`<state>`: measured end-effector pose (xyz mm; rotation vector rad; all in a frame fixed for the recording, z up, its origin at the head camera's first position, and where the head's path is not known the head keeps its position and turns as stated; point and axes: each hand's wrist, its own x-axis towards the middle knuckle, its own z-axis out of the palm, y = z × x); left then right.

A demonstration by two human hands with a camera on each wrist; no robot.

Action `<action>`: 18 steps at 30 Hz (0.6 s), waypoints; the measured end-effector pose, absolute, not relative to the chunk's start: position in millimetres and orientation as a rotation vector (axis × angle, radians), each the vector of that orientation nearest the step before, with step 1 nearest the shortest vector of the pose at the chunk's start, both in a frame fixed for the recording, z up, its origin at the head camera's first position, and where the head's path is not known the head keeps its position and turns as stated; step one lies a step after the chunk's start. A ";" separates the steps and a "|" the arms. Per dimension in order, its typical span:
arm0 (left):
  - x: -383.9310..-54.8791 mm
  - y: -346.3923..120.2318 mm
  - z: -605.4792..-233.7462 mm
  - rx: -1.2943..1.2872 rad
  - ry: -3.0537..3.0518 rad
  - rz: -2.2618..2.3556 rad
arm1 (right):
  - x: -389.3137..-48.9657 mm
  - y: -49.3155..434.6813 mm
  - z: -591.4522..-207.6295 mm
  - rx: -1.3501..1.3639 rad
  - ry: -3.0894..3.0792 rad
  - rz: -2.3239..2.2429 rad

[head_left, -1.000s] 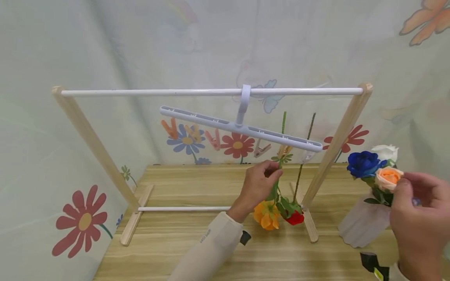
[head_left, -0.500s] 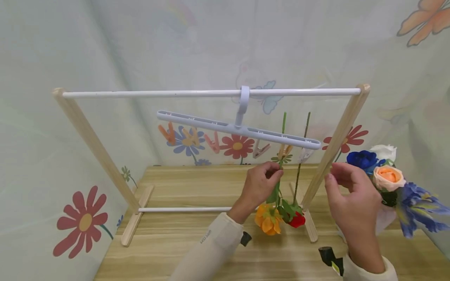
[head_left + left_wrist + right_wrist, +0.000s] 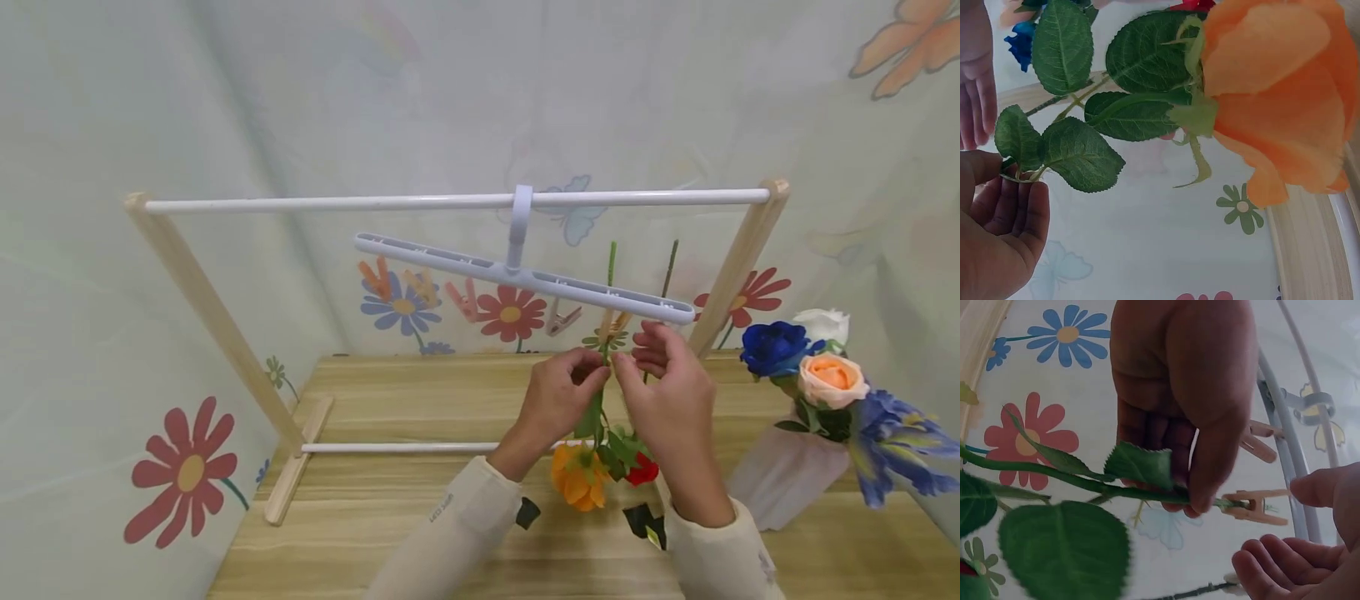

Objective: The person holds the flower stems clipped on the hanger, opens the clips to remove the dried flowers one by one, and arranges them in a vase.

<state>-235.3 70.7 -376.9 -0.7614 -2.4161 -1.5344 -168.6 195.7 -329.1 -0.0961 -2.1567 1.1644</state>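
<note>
In the head view my left hand [image 3: 558,396] pinches the green stem of an orange artificial flower [image 3: 580,477], which hangs head down. A light-orange clothespin [image 3: 1257,508] grips that stem above my left fingers, under the pale blue hanger [image 3: 480,268]. My right hand [image 3: 671,396] is just right of the stem with loosely bent fingers; in the right wrist view its thumb and fingertips are around the clothespin's handle end, holding nothing. Behind my right hand a red flower [image 3: 642,471] also hangs head down. Green leaves [image 3: 1083,154] show beside my left fingertips in the left wrist view.
The hanger hooks over the white top bar [image 3: 337,202] of a wooden-legged rack. Several other clothespins dangle along it, including a pink one [image 3: 463,300]. At right a white vase [image 3: 787,475] holds blue, white, peach and purple-blue flowers. All stand on a wood-grain table [image 3: 375,533].
My right hand has moved left from beside the vase flowers to the stem and clothespin. My left hand keeps pinching the stem. The hanger has swung slightly.
</note>
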 end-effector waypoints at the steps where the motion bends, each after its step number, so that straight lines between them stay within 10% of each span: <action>1: -235.2 70.6 -376.5 -0.763 -2.417 -1.525 | -171.2 193.9 -329.3 -0.106 -2.136 1.172; 18: -229.8 68.7 -371.6 -0.803 -2.390 -1.520 | -202.1 167.3 -332.5 -0.259 -1.839 1.255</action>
